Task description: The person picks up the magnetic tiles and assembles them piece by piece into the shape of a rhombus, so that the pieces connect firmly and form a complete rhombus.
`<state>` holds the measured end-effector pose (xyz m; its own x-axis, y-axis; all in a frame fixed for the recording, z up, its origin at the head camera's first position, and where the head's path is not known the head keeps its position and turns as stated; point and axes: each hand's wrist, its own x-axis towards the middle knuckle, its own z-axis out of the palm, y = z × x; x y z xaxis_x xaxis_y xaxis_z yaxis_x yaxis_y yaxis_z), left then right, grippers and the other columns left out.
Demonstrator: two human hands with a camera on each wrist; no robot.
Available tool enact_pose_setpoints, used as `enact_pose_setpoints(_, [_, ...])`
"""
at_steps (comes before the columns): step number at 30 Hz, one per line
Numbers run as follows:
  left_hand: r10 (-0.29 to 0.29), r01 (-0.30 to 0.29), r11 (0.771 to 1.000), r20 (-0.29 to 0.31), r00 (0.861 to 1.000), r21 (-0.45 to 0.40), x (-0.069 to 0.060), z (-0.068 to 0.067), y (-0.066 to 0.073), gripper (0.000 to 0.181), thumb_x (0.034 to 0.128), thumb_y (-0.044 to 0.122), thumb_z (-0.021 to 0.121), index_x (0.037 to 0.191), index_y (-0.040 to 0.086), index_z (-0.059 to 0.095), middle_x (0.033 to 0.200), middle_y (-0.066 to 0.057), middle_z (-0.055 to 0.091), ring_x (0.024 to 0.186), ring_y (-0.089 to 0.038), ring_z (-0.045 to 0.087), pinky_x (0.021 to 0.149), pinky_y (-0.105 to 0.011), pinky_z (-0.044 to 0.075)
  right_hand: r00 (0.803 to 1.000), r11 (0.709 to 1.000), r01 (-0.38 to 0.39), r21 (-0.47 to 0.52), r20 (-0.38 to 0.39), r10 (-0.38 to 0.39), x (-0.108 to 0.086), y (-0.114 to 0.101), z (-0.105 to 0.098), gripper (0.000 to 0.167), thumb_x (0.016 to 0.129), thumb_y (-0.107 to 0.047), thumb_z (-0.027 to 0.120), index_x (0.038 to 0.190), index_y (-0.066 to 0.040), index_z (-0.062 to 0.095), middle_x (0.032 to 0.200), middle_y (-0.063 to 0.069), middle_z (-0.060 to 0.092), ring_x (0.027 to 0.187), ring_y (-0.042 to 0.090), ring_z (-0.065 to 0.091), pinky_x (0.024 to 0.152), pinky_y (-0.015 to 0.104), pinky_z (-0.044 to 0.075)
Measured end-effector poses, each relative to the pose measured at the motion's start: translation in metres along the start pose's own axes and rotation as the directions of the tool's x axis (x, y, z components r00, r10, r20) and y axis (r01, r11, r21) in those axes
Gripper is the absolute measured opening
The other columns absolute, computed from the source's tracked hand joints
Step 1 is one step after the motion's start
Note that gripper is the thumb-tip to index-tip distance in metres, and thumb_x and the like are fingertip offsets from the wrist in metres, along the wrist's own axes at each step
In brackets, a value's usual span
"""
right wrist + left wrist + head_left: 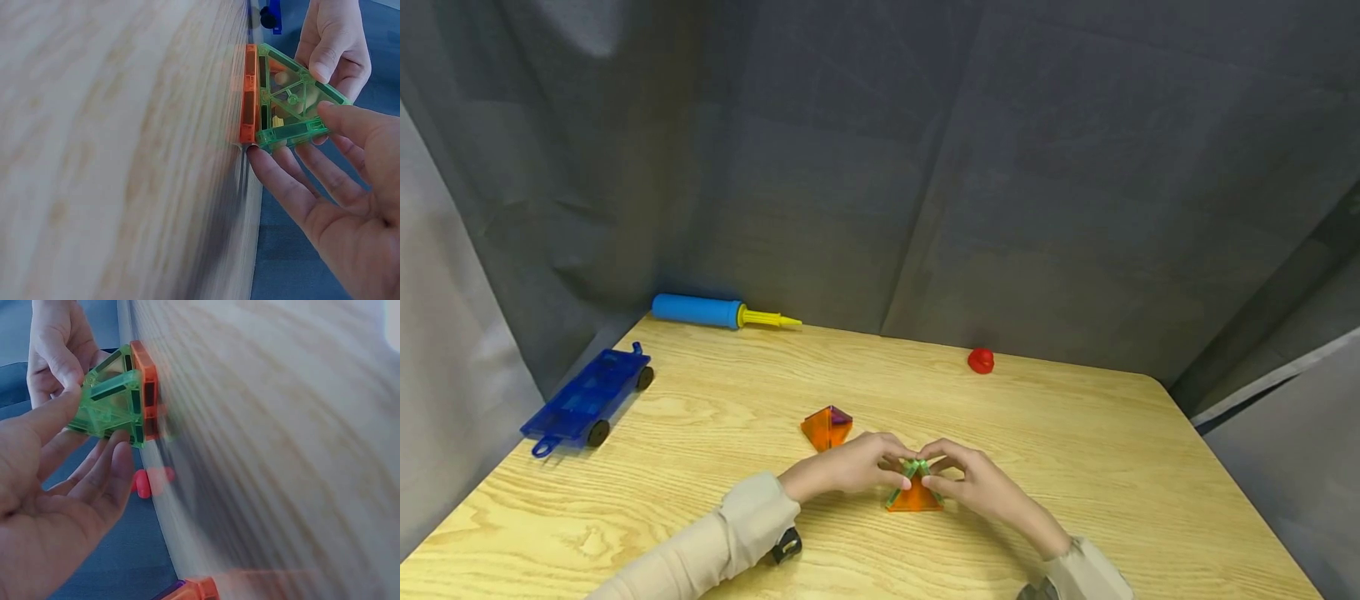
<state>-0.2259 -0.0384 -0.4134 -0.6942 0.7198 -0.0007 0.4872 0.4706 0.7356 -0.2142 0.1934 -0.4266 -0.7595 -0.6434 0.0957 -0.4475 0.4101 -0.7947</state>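
Note:
An orange magnetic tile (915,498) lies flat on the wooden table near its front. Green triangular magnetic tiles (291,132) stand on its edges and lean together toward a peak. My left hand (861,463) pinches one green tile near the top from the left. From the right, my right hand (981,483) pinches the green tile on its own side. In the left wrist view the green tiles (115,385) sit against the orange tile's edge. Just behind my left hand stands a small orange and purple tile shape (827,427).
A blue wheeled toy base (587,396) stands at the table's left edge. At the back left lies a blue and yellow hand pump (700,311). A small red object (981,361) sits near the back edge, before a dark grey curtain (880,167).

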Motion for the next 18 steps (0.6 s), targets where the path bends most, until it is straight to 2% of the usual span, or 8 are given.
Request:
enact_pose_setpoints(7, [-0.014, 0.014, 1.000, 0.012, 1.000, 0.001, -0.0022, -0.0019, 0.0011, 0.051, 0.0891, 0.021, 0.065, 0.135, 0.003, 0.052, 0.125, -0.010, 0.057, 0.105, -0.018, 0.062, 0.089, -0.024, 0.050, 1.000, 1.000, -0.008, 0.001, 0.007, 0.008, 0.0009, 0.0000, 0.0009, 0.029, 0.092, -0.020, 0.064, 0.118, -0.011, 0.057, 0.122, 0.013, 0.058, 0.102, 0.031, 0.061, 0.077, 0.028, 0.054])
enact_pose_setpoints(13, [-0.021, 0.021, 1.000, 0.011, 1.000, -0.005, -0.0026, -0.0025, 0.0003, 0.054, 0.0895, 0.021, 0.065, 0.137, 0.001, 0.049, 0.130, -0.013, 0.055, 0.103, -0.017, 0.064, 0.086, -0.023, 0.051, 0.999, 0.998, -0.027, 0.058, 0.026, 0.026, -0.0019, -0.0001, -0.0004, 0.035, 0.089, -0.018, 0.067, 0.121, -0.009, 0.056, 0.122, 0.014, 0.056, 0.104, 0.030, 0.058, 0.082, 0.030, 0.054])
enact_pose_setpoints(18, [-0.023, 0.023, 1.000, -0.001, 1.000, -0.010, -0.0026, -0.0037, -0.0021, 0.050, 0.0891, 0.020, 0.066, 0.135, 0.005, 0.053, 0.124, -0.009, 0.060, 0.096, -0.012, 0.064, 0.080, -0.019, 0.051, 0.999, 1.000, 0.004, -0.006, 0.032, -0.003, -0.0039, 0.0003, -0.0024, 0.034, 0.092, -0.005, 0.058, 0.126, -0.011, 0.055, 0.127, 0.012, 0.055, 0.112, 0.034, 0.054, 0.090, 0.038, 0.051])
